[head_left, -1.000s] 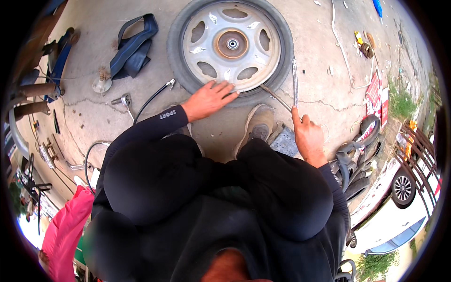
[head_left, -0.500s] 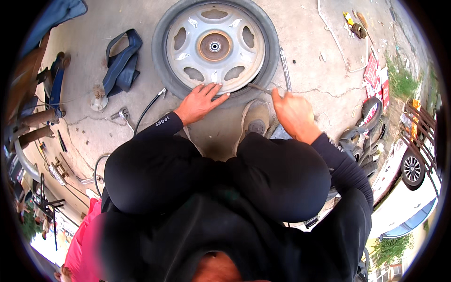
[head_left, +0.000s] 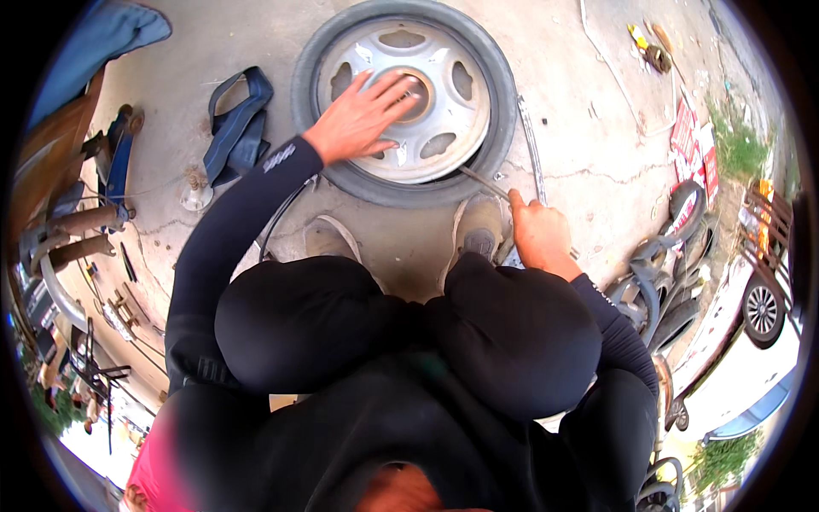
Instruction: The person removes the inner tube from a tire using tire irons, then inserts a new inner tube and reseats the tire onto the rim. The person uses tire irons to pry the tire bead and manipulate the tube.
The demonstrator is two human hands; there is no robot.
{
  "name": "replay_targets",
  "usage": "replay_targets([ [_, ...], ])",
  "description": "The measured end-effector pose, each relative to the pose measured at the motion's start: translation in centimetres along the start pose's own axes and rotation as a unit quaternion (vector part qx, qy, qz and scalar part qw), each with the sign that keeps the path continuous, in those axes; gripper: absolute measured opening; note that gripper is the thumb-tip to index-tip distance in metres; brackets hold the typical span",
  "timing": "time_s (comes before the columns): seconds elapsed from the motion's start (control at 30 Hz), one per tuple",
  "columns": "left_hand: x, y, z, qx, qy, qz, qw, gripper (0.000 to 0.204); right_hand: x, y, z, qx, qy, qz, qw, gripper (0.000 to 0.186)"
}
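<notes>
A silver steel wheel (head_left: pixel 444 92) with a dark tyre (head_left: pixel 503 102) round it lies flat on the ground in front of my feet. My left hand (head_left: pixel 363 119) is over the wheel's left side, fingers spread towards the hub and holding nothing; whether it presses on the metal I cannot tell. Low on the right, my right hand (head_left: pixel 543 236) is closed round a thin tyre lever (head_left: pixel 486 181). The lever's far end goes into the dark gap between rim and tyre. My fist hides its other end.
A long metal bar (head_left: pixel 531 145) lies right of the tyre. To the left are a strip of dark inner-tube rubber (head_left: pixel 239 128) and a black hose (head_left: pixel 277 222). Rubber pieces (head_left: pixel 674 282) are heaped at right, near a parked white car (head_left: pixel 725 375). My shoes (head_left: pixel 479 224) stand just before the tyre.
My left hand has moved from the wheel's near edge up over its face towards the hub. The right hand has dropped lower, still holding the lever. The whole view has shifted slightly.
</notes>
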State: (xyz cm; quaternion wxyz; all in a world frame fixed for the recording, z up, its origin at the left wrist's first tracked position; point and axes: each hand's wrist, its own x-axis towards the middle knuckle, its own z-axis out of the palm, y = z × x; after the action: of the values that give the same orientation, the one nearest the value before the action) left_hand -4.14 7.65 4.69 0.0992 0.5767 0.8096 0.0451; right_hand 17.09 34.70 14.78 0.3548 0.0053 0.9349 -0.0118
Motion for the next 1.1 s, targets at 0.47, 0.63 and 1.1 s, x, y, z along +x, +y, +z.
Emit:
replay_targets([
  [0.47, 2.1, -7.5, 0.8, 0.018, -0.014, -0.068, 0.997, 0.095, 11.2, 0.2, -5.5, 0.294, -0.135, 0.055, 0.944, 0.029],
  [0.63, 2.5, -10.0, 3.4, 0.016, 0.025, -0.125, 0.992, 0.073, 10.9, -2.6, -3.2, 0.329, -0.052, 0.015, 0.943, 0.021],
  [1.1, 3.3, -9.4, 4.4, 0.032, 0.061, -0.167, 0.984, 0.063, 6.7, -5.4, 3.6, 0.454, 0.026, 0.086, 0.887, 0.027],
])
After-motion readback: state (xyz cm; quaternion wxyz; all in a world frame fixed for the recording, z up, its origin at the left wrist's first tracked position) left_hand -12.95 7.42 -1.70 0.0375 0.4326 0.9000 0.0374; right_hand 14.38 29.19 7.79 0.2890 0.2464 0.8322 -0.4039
